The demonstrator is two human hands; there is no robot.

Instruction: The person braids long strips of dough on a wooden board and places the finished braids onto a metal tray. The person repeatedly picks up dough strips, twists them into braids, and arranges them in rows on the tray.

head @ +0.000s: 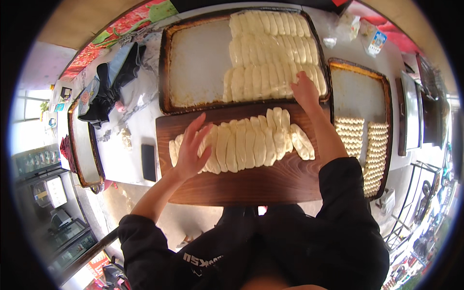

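Observation:
A row of pale dough strips (235,145) lies side by side on a brown wooden board (246,188). Over the row's left end is my left hand (192,148), fingers spread; whether it touches the dough is unclear. Two strips (302,142) lean at a slant at the right end. Beyond the board, a large dark-rimmed baking tray (197,65) holds three rows of dough strips (272,54) on its right side, with a shiny clear film seemingly over them. My right hand (306,90) reaches to the nearest row there, fingers bent; its fingertips' hold is hard to make out.
On the right, another baking tray (357,90) carries two columns of ridged, twisted-looking dough (376,159). A black phone (148,162) lies left of the board. Farther left are dark cloth items (105,90) and a narrow-looking tray (82,152). Plastic bags (349,27) rest at the back right.

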